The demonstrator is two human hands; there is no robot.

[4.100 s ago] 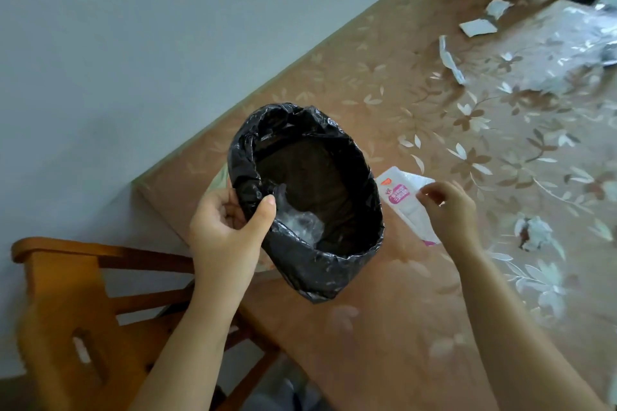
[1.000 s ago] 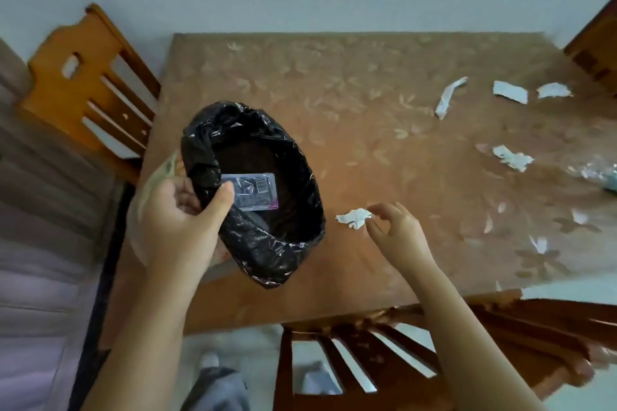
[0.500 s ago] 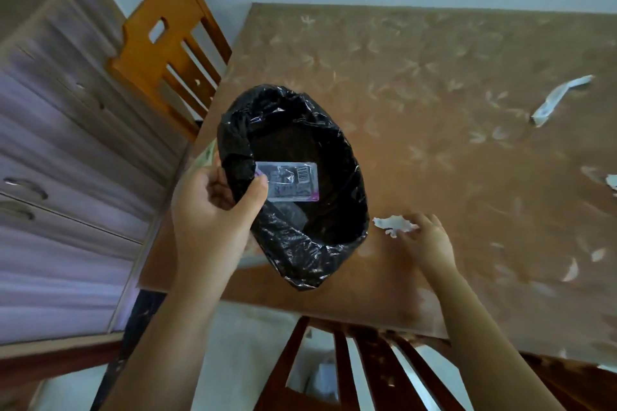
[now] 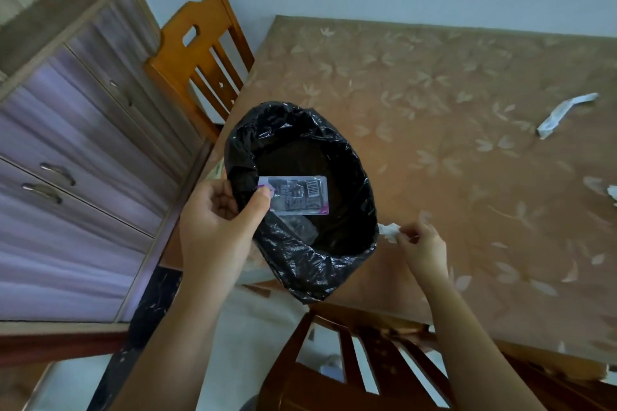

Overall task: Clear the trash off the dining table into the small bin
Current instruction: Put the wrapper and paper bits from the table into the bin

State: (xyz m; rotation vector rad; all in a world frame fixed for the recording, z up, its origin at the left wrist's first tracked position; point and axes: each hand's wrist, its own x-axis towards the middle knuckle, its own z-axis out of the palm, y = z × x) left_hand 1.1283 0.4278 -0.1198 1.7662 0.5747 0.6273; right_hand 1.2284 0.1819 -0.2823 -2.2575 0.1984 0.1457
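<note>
Nearest: dark wooden chair back at the bottom edge, tucked under the near side of the table.

Just beyond, left hand wrapped round the near-left rim of the small bin, thumb hooked inside over the black liner, other fingers curled on the outside, so closed tight on the rim. Bin held tilted w/ the mouth facing up toward the camera, over the near-left corner of the dining table. Can't tell if the bottom touches the tabletop.

Inside the bin, a flat clear packet w/ barcode and purple edge, leaning by the thumb, plus some crinkly clear plastic lower down.

To the right, right hand low over the table, fingertips pinched shut on a small crumpled white scrap, which sits right beside the bin's right rim, approx touching it. Can't tell if it's lifted off the cloth.

Farther right: torn white strip lying on the brown leaf-print cloth, well apart from the bin. Another white bit at the right edge, mostly cut off.

Far left: orange wooden chair at the table's left end, and a cabinet w/ drawers along the left side. Pale wall behind everything.
</note>
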